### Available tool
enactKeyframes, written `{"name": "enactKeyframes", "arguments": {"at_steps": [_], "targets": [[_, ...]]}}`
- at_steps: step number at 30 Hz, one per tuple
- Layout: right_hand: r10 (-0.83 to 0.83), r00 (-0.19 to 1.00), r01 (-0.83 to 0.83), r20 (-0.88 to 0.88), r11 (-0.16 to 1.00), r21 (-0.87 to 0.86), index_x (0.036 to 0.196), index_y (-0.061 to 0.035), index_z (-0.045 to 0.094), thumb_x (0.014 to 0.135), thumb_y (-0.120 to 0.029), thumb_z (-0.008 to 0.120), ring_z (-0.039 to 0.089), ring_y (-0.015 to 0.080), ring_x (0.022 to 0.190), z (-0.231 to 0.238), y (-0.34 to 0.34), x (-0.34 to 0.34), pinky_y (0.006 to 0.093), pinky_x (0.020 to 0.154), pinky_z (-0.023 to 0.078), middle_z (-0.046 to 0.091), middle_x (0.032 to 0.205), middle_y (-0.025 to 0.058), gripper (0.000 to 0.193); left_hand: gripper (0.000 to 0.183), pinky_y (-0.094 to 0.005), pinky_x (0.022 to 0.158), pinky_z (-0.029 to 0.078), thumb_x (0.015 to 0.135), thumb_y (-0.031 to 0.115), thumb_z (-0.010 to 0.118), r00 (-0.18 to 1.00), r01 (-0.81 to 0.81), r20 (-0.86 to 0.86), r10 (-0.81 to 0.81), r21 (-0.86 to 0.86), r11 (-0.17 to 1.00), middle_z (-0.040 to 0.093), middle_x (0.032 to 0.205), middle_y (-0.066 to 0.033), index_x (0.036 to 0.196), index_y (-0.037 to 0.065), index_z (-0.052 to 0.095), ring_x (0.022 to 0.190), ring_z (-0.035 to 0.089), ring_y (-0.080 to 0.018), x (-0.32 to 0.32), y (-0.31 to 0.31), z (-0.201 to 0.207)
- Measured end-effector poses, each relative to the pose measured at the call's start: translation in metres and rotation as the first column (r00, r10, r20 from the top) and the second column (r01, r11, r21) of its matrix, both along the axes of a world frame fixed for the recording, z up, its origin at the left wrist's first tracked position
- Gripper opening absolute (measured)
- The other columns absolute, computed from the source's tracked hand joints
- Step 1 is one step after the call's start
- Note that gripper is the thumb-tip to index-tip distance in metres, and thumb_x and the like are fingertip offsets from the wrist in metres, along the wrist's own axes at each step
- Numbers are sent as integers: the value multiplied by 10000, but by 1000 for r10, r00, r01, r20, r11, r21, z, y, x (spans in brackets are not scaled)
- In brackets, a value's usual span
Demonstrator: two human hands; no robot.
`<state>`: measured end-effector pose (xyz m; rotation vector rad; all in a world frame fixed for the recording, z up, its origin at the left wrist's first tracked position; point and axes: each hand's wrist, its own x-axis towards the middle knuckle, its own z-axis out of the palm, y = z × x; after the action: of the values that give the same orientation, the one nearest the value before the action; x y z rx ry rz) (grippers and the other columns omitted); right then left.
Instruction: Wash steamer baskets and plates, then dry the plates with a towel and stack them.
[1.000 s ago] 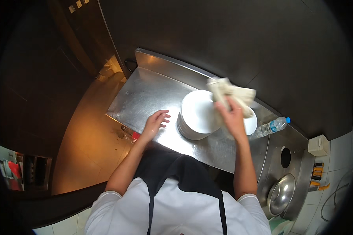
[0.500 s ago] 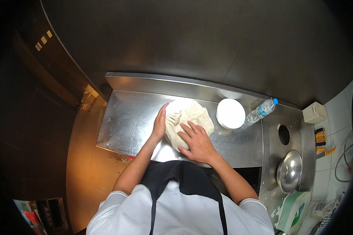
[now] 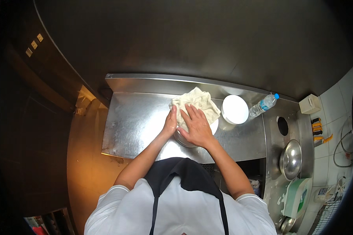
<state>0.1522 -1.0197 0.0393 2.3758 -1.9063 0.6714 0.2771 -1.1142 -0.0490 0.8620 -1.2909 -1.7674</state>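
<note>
A cream cloth (image 3: 198, 100) lies crumpled over a round white dish (image 3: 214, 126) on the steel counter. The dish's rim shows at its right and near sides; the cloth and my hands cover the rest, so I cannot tell whether it is one dish or a stack. My right hand (image 3: 198, 127) presses flat on the cloth, fingers spread. At the left edge of the dish and cloth, my left hand (image 3: 170, 122) rests with its fingers stretched out.
Right of the cloth stand more white dishes (image 3: 235, 109) and a clear plastic bottle (image 3: 264, 105) with a blue cap. Farther right, a steel bowl (image 3: 291, 159) sits in the sink area, near a green-and-white container (image 3: 297, 197). Yellow-and-black-handled knives (image 3: 317, 127) hang on the tiled wall.
The cloth has shifted toward the far side of the dish, uncovering its near and right rim. My right hand has moved up with it, and my left hand lies closer to the right.
</note>
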Motion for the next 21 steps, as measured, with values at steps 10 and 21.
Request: {"name": "enactKeyframes", "arguments": {"at_steps": [10, 21], "targets": [[-159, 767, 288, 622, 951, -112, 1092, 72, 589, 878, -126, 559, 610, 426, 1032, -13, 18, 26, 483, 824, 497, 614, 1175, 260, 293, 359, -425, 1075, 409, 970, 272, 592, 791, -214, 338, 510, -629, 748, 603, 1319, -165, 1248, 50, 639, 1216, 572, -347, -19, -29, 47], [-244, -340, 85, 908, 954, 288, 1349, 40, 535, 1017, -323, 422, 620, 248, 1166, 34, 76, -4, 390, 1021, 475, 628, 1271, 145, 505, 294, -441, 953, 506, 941, 178, 628, 784, 182, 524, 332, -706, 685, 619, 1284, -174, 1199, 41, 667, 1118, 633, -358, -1, -43, 84]]}}
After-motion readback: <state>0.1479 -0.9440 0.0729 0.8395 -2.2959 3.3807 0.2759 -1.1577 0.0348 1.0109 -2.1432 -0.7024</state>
